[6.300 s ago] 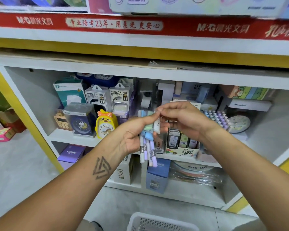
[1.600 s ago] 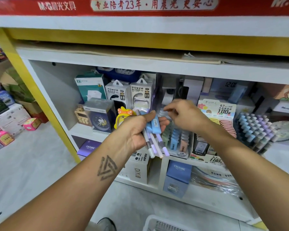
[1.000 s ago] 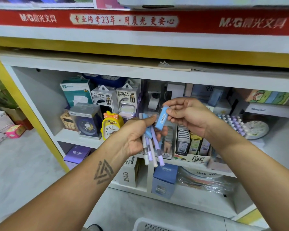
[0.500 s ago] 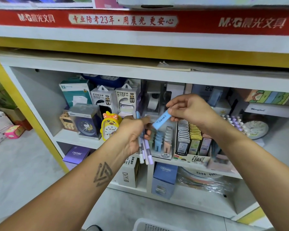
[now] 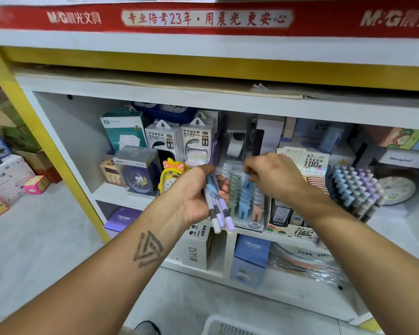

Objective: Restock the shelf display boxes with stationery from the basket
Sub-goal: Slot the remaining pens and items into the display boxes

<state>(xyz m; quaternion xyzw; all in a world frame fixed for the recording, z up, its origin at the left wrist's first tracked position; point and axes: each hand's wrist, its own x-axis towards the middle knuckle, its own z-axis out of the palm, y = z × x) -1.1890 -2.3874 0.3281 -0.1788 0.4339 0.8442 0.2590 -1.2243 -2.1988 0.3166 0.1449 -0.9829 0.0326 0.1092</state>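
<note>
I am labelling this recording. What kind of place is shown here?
Most likely a stationery shop. A red M&G brand banner runs above the shelf, display boxes of pencil leads and pens fill it, and boxed power banks stand behind.

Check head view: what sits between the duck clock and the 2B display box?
The left hand gripping a bunch of pens fills that gap in the head view, between the duck clock and the 2B display box.

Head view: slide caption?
Left hand grips pens; right hand sets a blue item in the display box.
</note>
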